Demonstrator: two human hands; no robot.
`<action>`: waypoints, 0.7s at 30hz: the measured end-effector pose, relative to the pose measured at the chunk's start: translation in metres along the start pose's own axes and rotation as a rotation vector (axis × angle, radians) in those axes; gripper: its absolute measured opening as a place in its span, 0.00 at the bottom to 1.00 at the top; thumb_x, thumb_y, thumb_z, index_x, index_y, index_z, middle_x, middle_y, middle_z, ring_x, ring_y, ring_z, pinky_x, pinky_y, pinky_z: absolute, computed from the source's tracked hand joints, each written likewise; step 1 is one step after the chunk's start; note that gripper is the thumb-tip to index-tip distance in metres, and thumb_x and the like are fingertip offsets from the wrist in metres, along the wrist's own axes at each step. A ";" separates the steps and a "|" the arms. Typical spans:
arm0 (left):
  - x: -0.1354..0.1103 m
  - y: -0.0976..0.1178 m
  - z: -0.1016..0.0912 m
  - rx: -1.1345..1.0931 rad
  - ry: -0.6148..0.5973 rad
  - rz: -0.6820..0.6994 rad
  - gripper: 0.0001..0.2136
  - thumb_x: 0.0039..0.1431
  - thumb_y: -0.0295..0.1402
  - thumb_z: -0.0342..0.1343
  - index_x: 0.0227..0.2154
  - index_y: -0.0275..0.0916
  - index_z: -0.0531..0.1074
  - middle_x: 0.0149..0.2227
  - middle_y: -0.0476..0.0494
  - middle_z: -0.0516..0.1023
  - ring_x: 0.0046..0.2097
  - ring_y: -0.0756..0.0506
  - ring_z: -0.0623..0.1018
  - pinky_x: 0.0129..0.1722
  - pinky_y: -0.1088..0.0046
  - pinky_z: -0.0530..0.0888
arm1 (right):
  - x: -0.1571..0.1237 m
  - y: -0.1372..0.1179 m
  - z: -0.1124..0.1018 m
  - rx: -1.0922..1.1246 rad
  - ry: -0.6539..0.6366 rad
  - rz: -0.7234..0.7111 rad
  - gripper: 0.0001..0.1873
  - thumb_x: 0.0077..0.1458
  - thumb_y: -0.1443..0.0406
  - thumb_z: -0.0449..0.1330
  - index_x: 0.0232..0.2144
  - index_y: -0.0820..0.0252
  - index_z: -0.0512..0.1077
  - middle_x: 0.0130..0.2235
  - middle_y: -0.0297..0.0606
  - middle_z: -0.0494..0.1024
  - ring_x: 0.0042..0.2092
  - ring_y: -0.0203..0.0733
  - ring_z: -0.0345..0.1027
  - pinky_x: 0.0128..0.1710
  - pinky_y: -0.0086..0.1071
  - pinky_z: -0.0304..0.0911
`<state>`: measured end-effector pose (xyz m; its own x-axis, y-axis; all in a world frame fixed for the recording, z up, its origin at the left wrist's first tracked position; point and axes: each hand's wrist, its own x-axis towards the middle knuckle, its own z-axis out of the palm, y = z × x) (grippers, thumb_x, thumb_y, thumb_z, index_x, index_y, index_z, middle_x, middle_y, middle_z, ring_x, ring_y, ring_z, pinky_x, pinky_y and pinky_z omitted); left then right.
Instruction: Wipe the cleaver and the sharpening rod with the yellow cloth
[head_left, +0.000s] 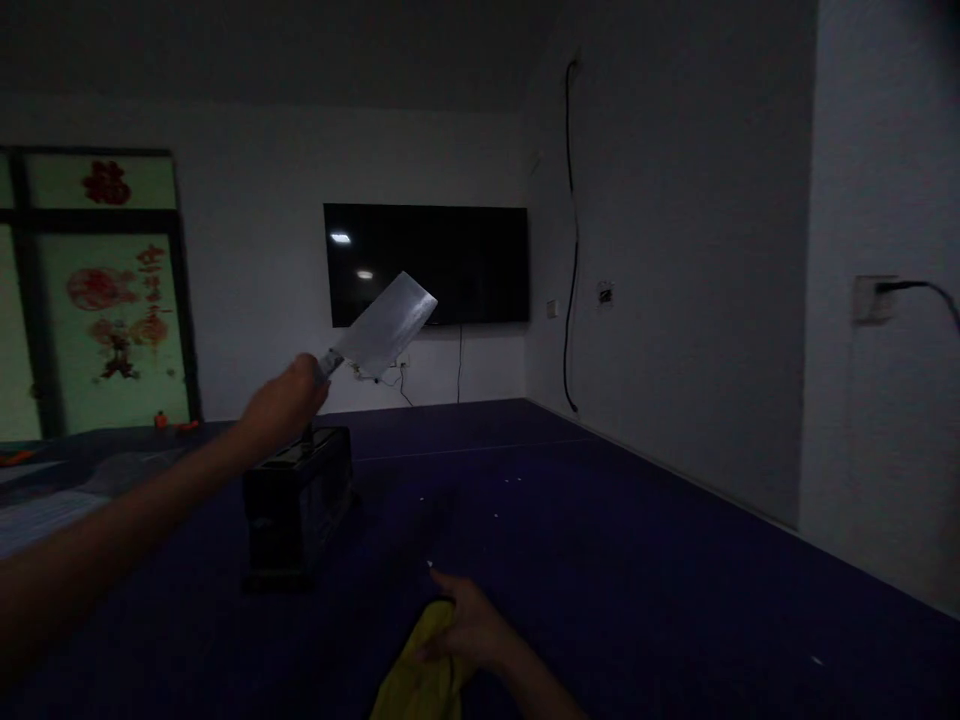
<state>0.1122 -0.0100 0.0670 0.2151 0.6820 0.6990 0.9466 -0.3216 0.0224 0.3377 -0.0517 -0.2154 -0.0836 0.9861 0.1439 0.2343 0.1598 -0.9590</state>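
Observation:
My left hand (285,400) is closed round the handle of a broad steel cleaver (386,325). The blade is raised and points up to the right, above a black knife block (296,505) that stands on the dark blue surface (600,560). My right hand (469,625) rests low in the middle on a yellow cloth (420,680), its fingers curled on the fabric. The room is dim, so fine detail of the fingers is hard to make out.
A dark television (427,265) hangs on the far wall. A black cable (571,240) runs down the right wall, and a socket with a plug (874,297) sits further right. A window with red paper decorations (112,300) is at the left. Small orange objects (169,422) lie far left.

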 end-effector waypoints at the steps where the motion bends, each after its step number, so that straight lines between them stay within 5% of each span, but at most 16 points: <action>1: -0.020 0.007 0.015 -0.199 0.029 -0.053 0.13 0.62 0.34 0.44 0.44 0.28 0.59 0.35 0.36 0.74 0.37 0.40 0.77 0.33 0.70 0.71 | 0.001 0.002 -0.002 0.044 0.003 0.022 0.40 0.18 0.71 0.71 0.43 0.61 0.75 0.44 0.38 0.77 0.46 0.49 0.69 0.46 0.37 0.63; 5: -0.099 0.040 0.081 -1.139 -0.043 -0.318 0.13 0.55 0.41 0.49 0.38 0.39 0.59 0.22 0.51 0.72 0.20 0.47 0.73 0.18 0.74 0.69 | 0.004 0.011 -0.005 0.121 0.183 0.184 0.19 0.17 0.72 0.69 0.21 0.62 0.76 0.24 0.30 0.76 0.33 0.46 0.71 0.33 0.32 0.65; 8: -0.144 0.058 0.124 -1.490 -0.103 -0.500 0.21 0.45 0.47 0.57 0.36 0.42 0.58 0.17 0.55 0.71 0.16 0.47 0.72 0.14 0.74 0.68 | 0.009 0.011 -0.006 0.141 0.293 0.194 0.13 0.22 0.69 0.69 0.18 0.62 0.73 0.20 0.28 0.72 0.29 0.44 0.70 0.28 0.29 0.62; 14: -0.180 0.057 0.166 -1.688 -0.238 -0.628 0.24 0.36 0.48 0.64 0.31 0.41 0.60 0.13 0.55 0.69 0.12 0.50 0.68 0.12 0.77 0.65 | 0.019 0.003 -0.023 0.291 0.456 0.141 0.17 0.39 0.52 0.60 0.22 0.60 0.71 0.21 0.33 0.74 0.27 0.42 0.70 0.26 0.30 0.62; 21: -0.199 0.066 0.165 -1.802 -0.338 -0.570 0.22 0.41 0.52 0.63 0.26 0.41 0.60 0.09 0.62 0.59 0.09 0.56 0.58 0.11 0.84 0.57 | 0.020 0.007 -0.056 0.803 0.702 -0.064 0.18 0.36 0.50 0.64 0.24 0.57 0.70 0.23 0.34 0.77 0.26 0.45 0.72 0.30 0.36 0.68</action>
<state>0.1714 -0.0585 -0.1885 0.2564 0.9456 0.2004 -0.3718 -0.0949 0.9235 0.3916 -0.0282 -0.2056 0.5637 0.8237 0.0622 -0.4788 0.3871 -0.7880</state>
